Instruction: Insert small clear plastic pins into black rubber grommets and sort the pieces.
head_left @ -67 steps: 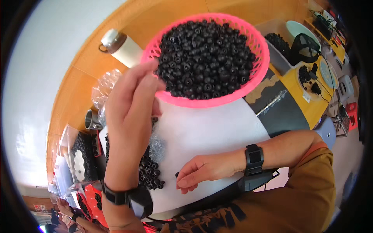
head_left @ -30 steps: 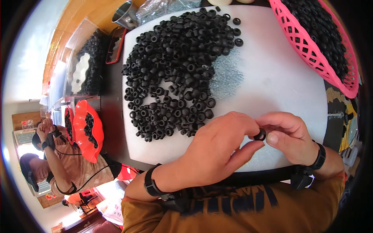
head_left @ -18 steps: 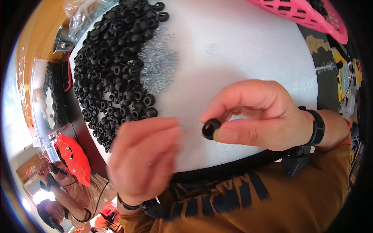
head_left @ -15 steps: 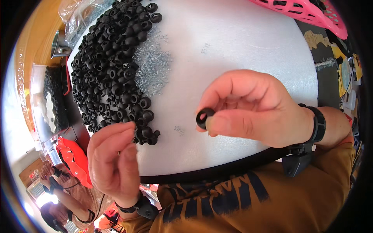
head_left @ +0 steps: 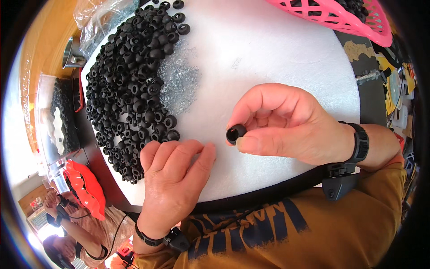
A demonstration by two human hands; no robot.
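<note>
A black cap is pinched between the thumb and forefinger of the right hand, right of the frame's centre, its opening turned toward the lower left. The left hand is seen from the back at lower centre-left, fingers curled and thumb held near the forefinger; whether anything is gripped beneath cannot be made out. Just beyond its knuckles, a pile of black caps is spread over the left of a white mat, bordered by small clear pieces. At upper right, more black pieces are held in a pink basket.
</note>
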